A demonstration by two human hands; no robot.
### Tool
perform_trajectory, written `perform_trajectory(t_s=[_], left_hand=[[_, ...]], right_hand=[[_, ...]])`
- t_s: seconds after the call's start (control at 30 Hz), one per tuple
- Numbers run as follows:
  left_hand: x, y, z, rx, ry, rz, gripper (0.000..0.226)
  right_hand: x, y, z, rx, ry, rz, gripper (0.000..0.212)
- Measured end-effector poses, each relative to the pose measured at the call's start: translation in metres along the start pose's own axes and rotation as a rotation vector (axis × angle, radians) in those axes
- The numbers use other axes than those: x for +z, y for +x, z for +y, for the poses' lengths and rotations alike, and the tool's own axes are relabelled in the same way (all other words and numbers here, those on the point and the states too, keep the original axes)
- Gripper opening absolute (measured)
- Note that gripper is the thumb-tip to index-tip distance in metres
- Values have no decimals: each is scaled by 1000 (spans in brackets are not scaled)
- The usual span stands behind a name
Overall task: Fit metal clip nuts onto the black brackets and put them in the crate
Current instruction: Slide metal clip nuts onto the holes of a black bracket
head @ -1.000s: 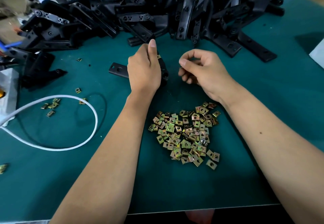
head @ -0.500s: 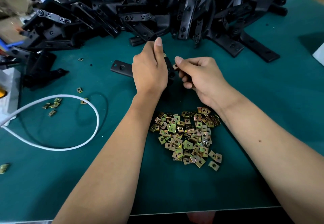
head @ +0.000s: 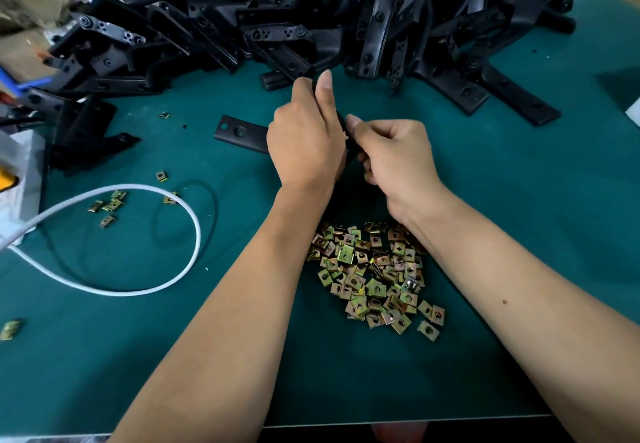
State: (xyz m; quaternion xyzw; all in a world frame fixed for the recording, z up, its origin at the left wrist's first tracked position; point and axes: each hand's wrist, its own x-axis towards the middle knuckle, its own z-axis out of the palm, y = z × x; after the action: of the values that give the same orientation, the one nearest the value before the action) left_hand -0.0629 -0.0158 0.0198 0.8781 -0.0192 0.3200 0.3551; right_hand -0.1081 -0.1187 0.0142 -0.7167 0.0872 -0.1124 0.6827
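**Two hands meet at the bracket**

The left hand (head: 304, 137) holds a black bracket (head: 242, 133) on the green surface (head: 519, 234). Its fingers curl round the middle of the bracket, with one finger sticking up straight. One flat end of the bracket pokes out to the left of that hand.

A second ago the right hand (head: 394, 155) was apart from the bracket, holding something tiny. Now it has come right up against the left hand. Its fingers are curled tight, and the thumb tip touches the black part between the two hands. The clip nut in its fingers is too hidden to see, so I cannot tell if it is on yet. I think the nut is being pushed onto the bracket right now.

Just below the hands lies the heap of clip nuts (head: 374, 269), gold and shiny. Above the hands is the big pile of brackets (head: 311, 27) that still wait. A white cable (head: 194, 231) loops to the left of the nut heap, with a few loose nuts (head: 110, 204) inside it.

No crate is in view.
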Motion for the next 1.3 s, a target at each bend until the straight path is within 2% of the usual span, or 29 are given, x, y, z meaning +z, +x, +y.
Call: perform_trajectory(t_s=[0.2, 0.43, 0.67, 0.73, 0.8, 0.9, 0.97, 1.07, 1.13, 1.23, 1.3], left_hand=[[0, 0, 3, -36, -7, 61, 55], [-2, 1, 0, -93, -19, 114, 56], [-1, -2, -2, -122, 79, 110, 55], [0, -2, -3, -128, 84, 110, 56], [1, -1, -4, -115, 31, 96, 56], [3, 0, -4, -22, -70, 40, 47], [2, 2, -6, 22, -99, 0, 48], [-2, 7, -15, 32, -186, -25, 56], [-8, 9, -21, 20, -285, -61, 52], [-16, 14, -28, 18, -396, -317, 47], [-17, 14, -29, 39, -387, -512, 72]], right_hand=[[1, -4, -9, -170, -164, 4, 59], [-1, -8, -16, -249, -305, -84, 56], [-2, -8, -16, -324, -451, -132, 53], [-3, -7, -14, -312, -440, -155, 53], [-5, -4, -10, -193, -289, -172, 50], [-12, 3, -6, 8, -41, -152, 29], [-16, 8, -4, 42, -22, -180, 20], [-18, 13, -2, 60, -33, -191, 21], [-19, 15, 0, 68, -4, -150, 23], [-22, 18, 1, 35, 3, -66, 28], [-24, 21, 1, 22, 17, -21, 30]])
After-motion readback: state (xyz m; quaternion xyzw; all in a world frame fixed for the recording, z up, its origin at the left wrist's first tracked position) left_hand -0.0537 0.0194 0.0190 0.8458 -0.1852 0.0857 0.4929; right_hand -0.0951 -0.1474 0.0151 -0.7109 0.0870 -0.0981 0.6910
